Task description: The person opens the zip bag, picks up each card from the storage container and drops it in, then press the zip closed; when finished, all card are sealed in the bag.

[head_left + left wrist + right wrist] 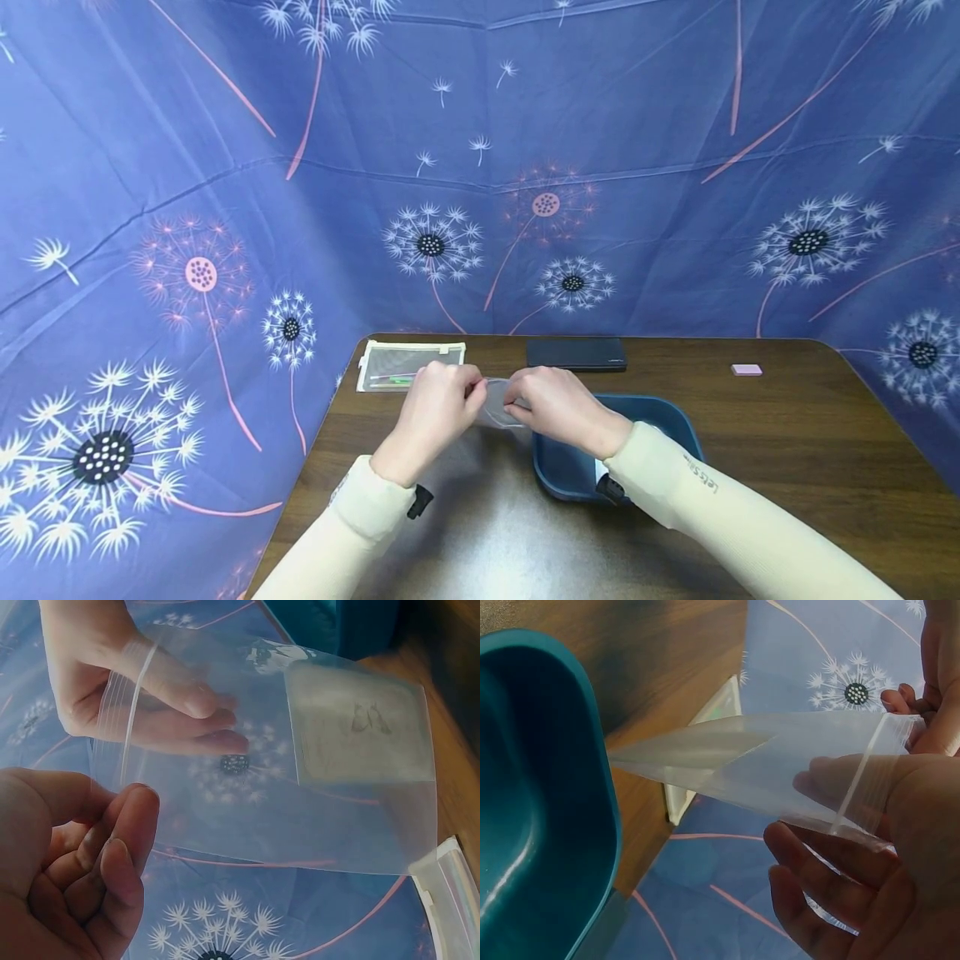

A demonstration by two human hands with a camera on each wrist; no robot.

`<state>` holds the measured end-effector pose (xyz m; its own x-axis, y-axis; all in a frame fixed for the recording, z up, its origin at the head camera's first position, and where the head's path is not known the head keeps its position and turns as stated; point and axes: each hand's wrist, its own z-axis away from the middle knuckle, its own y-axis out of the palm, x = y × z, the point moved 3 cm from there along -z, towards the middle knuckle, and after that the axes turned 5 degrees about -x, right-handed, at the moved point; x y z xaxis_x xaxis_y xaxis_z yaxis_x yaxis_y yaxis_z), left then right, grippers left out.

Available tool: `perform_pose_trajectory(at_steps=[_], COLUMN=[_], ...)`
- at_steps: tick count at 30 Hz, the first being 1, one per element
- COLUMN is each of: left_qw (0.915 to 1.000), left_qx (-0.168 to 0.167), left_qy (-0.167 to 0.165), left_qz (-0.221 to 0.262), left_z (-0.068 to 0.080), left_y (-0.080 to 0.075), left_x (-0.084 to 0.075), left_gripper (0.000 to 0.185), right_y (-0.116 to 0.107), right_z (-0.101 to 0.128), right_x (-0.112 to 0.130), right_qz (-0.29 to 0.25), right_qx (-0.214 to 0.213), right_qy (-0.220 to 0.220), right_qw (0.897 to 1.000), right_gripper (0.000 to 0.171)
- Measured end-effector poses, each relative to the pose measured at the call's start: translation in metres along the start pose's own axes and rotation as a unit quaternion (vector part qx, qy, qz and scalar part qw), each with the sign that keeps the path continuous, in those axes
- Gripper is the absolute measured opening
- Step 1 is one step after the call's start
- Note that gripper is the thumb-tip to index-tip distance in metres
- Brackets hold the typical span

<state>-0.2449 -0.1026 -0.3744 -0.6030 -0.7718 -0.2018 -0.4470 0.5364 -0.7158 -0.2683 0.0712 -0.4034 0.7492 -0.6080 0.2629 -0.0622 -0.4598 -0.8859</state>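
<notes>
A clear zip-lock bag (pixel 497 407) hangs between both hands above the table. My left hand (pixel 441 407) pinches one corner of its zip end between thumb and forefinger. At the other corner, my right hand (pixel 561 407) holds the zip edge, its thumb and fingers partly seen through the plastic in the left wrist view. Inside the bag, near the far end, lies a flat, pale square piece (pixel 360 724) with a faint dark mark on it. The zip strip (pixel 859 772) runs across the bag beside the right fingers.
A blue-green plastic basin (pixel 547 479) stands under the right forearm, with something white partly showing in it. Behind are a mesh zip pouch (pixel 416 357) with green items and a dark flat case (pixel 576 354). A small pink block (pixel 746 369) lies at the right.
</notes>
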Motion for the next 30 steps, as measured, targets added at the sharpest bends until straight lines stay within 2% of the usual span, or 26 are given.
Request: perform_pose_trajectory(at_steps=[7, 17, 24, 30], left_qw=[1.0, 0.9997, 0.9996, 0.9995], left_qx=[0.002, 0.01, 0.01, 0.014], left_qy=[-0.003, -0.021, -0.027, -0.028], left_qz=[-0.001, 0.004, 0.004, 0.005], left_z=[0.001, 0.001, 0.002, 0.003], left_y=[0.0, 0.0, -0.001, -0.001], left_x=[0.003, 0.006, 0.008, 0.009], left_gripper=[0.026, 0.027, 0.027, 0.028], right_y=[-0.007, -0.034, -0.049, -0.05], right_z=[0.002, 0.01, 0.018, 0.026], right_x=[0.002, 0.004, -0.007, -0.021], right_qz=[0.001, -0.006, -0.004, 0.003], right_qx=[-0.013, -0.054, -0.065, -0.062], right_qy=[-0.005, 0.01, 0.029, 0.052], right_qw=[1.0, 0.998, 0.997, 0.997], right_gripper=[0.007, 0.004, 0.004, 0.008])
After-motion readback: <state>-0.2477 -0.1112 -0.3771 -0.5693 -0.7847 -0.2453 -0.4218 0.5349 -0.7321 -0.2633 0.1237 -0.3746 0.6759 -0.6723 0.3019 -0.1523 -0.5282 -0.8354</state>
